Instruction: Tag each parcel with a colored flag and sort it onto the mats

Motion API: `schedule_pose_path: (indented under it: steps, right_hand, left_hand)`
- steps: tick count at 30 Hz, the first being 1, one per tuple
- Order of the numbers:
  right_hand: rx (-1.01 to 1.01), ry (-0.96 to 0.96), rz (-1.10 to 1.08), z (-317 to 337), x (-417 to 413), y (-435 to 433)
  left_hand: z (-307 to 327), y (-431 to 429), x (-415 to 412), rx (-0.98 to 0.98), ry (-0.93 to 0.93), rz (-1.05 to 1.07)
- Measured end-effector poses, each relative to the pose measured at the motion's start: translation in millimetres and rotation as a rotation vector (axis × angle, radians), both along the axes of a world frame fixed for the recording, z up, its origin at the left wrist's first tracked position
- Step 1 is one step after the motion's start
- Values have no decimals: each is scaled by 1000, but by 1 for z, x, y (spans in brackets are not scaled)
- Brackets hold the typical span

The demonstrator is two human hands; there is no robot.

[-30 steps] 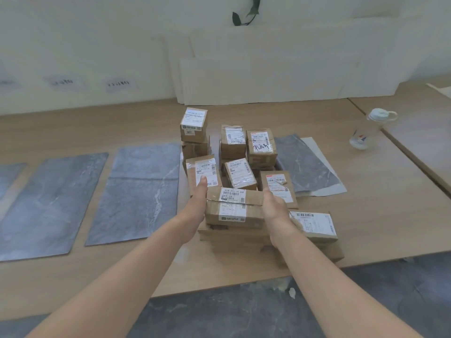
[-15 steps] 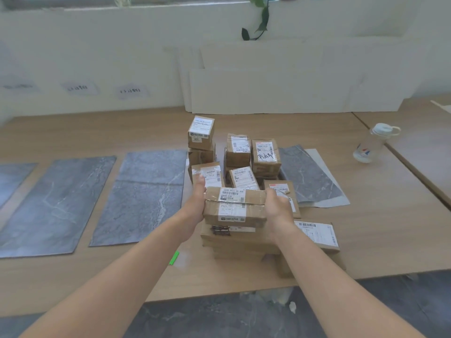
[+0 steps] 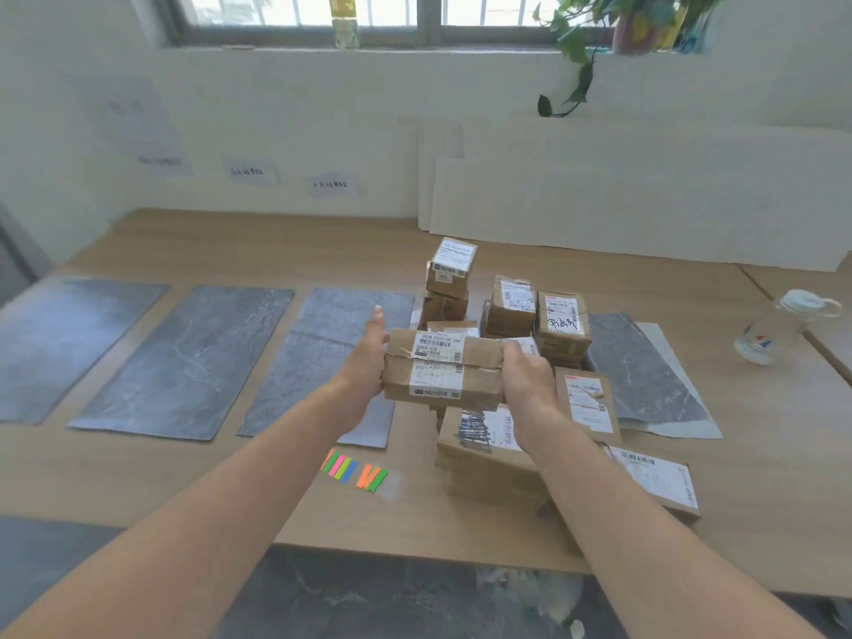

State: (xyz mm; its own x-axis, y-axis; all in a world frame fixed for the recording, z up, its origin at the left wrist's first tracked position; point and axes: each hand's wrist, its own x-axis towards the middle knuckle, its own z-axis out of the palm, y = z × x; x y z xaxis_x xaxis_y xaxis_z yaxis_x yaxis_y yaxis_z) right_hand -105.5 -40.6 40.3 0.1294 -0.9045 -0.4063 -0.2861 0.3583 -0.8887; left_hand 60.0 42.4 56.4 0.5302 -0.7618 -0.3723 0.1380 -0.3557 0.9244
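1. Left hand and right hand grip the parcel by its ends, now lifted off the pile beneath.
2. Flags lie just below the left hand; tagging likely follows.

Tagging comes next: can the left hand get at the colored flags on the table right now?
Probably, once freed: the left hand grips the held parcel together with the right hand. The flags lie uncovered on the table just below it, nothing in between.
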Motion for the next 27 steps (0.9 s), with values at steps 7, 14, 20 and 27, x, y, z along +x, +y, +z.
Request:
schedule_pose_path:
  steps: [7,14,20,27]
  right_hand:
    - [-56,-5,22,14,61,44]
    - [-142,15,22,17,142,112]
    - [-183,3,4,12,208,170]
    - [-193,4,42,-1,272,210]
  left_hand:
    - [18,53,52,-79,18,60]
    - [24,121,133,-77,51,83]
    - [28,180,202,-70,67,56]
    - [20,230,269,-61,83,91]
